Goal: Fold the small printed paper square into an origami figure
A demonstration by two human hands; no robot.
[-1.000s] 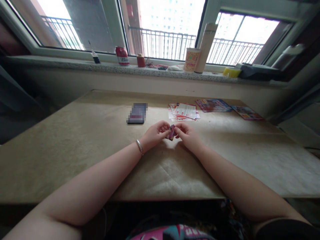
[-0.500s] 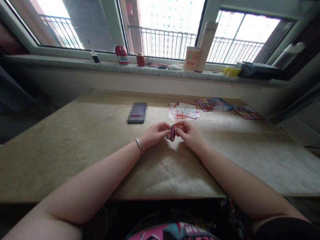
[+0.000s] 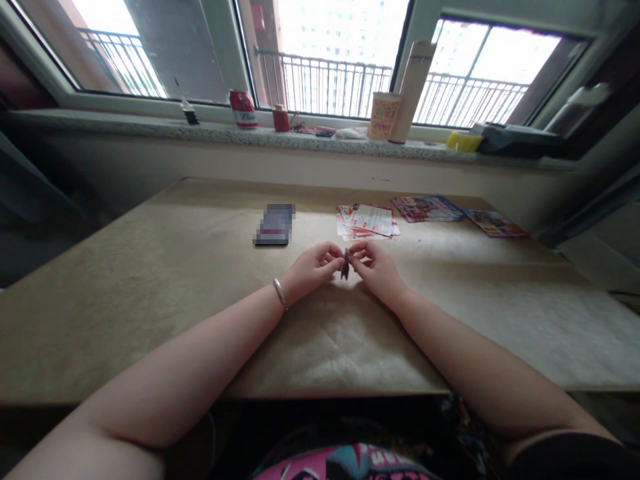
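Note:
A small folded piece of coloured paper (image 3: 345,265) is pinched between both hands over the middle of the brown table (image 3: 150,280). My left hand (image 3: 313,270), with a silver bangle at the wrist, grips its left side with curled fingers. My right hand (image 3: 376,267) pinches its right side with thumb and forefinger. The paper stands on edge and looks narrow and dark, with its lower tip near the tabletop.
A phone (image 3: 275,225) lies flat beyond my left hand. A stack of printed leaflets (image 3: 367,221) and more colourful sheets (image 3: 427,209) lie at the back right. On the windowsill (image 3: 125,127) stand a red can (image 3: 243,110), a paper cup (image 3: 383,117) and a tall flask (image 3: 413,83).
The paper has turned from showing its pink face to standing edge-on, and my fingers have pinched closer together on it. Both arms stay where they were.

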